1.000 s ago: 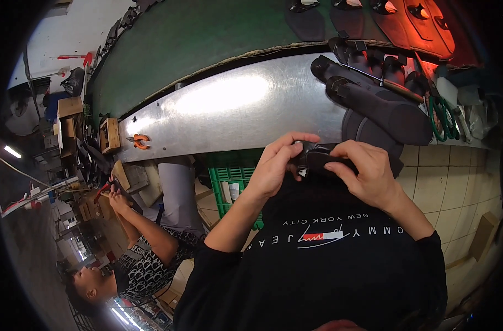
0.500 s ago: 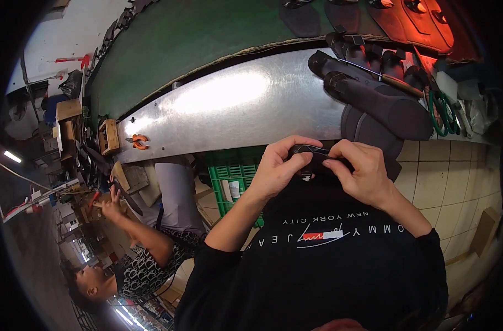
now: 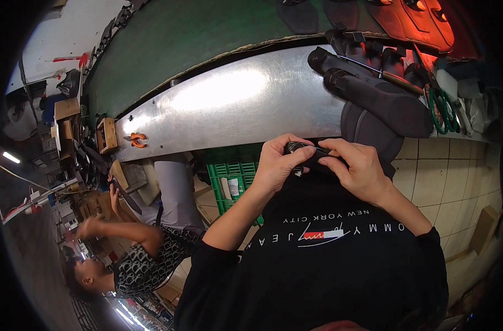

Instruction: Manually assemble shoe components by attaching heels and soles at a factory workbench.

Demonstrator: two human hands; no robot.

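Close in front of my black shirt, my left hand point(image 3: 280, 163) is closed round a glossy black piece point(image 3: 293, 147), its thumb pressed on top. It looks like a shoe part, but its lower end blends into the dark shirt, so its full shape is hidden. My right hand point(image 3: 359, 168) pinches the same piece at its right side, thumb and forefinger bent together. Beyond my right hand, several dark shoes point(image 3: 381, 102) lie soles up in a heap on the metal bench top point(image 3: 224, 105).
Orange-handled pliers point(image 3: 135, 140) and a wooden box point(image 3: 106, 135) sit at the bench's left end. A wooden-handled tool point(image 3: 403, 83) rests across the shoes, near green looped handles point(image 3: 442, 113). A green crate point(image 3: 224, 168) stands below the bench. A co-worker point(image 3: 141, 265) sits at left.
My right fingers have shifted slightly left along the black piece, and my left thumb now lies further over it. The co-worker's near arm has swung down and left.
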